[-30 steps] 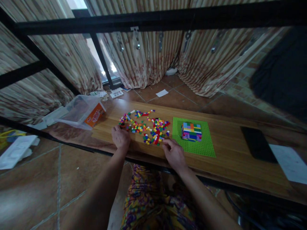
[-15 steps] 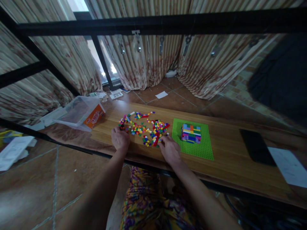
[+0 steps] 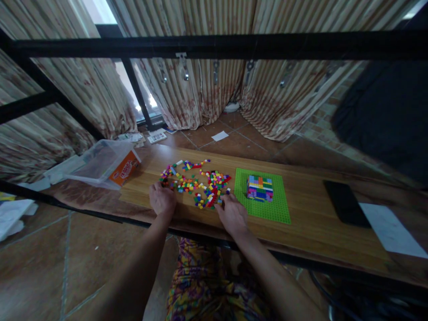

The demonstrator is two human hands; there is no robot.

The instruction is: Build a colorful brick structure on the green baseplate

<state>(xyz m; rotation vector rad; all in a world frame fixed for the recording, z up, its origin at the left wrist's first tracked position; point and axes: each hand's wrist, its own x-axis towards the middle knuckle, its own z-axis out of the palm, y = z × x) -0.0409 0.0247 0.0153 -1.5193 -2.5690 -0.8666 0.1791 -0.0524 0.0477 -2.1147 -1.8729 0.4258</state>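
Observation:
Small toy building bricks [image 3: 192,183] of many colours lie loose in a spread on the wooden table. At the left end of the spread my left hand [image 3: 162,198] rests with bent fingers. Dark bits show by its fingertips, too small to make out. My right hand [image 3: 233,215] is at the lower right edge of the bricks, thumb and fingers drawn together beside a long red brick [image 3: 212,198]. What it pinches, if anything, is hidden. Right of it, a block built of coloured bricks [image 3: 260,188] stands on a green studded baseplate [image 3: 282,209].
A clear plastic box [image 3: 96,162] with an orange label stands at the table's left end. A black flat object [image 3: 346,203] and a white paper sheet [image 3: 391,227] lie at the right. A black metal bar [image 3: 214,46] crosses above, before striped curtains.
The whole view has shifted, so the table and bricks appear a little further left. Both hands stay by the same parts of the brick spread, with only slight finger movement.

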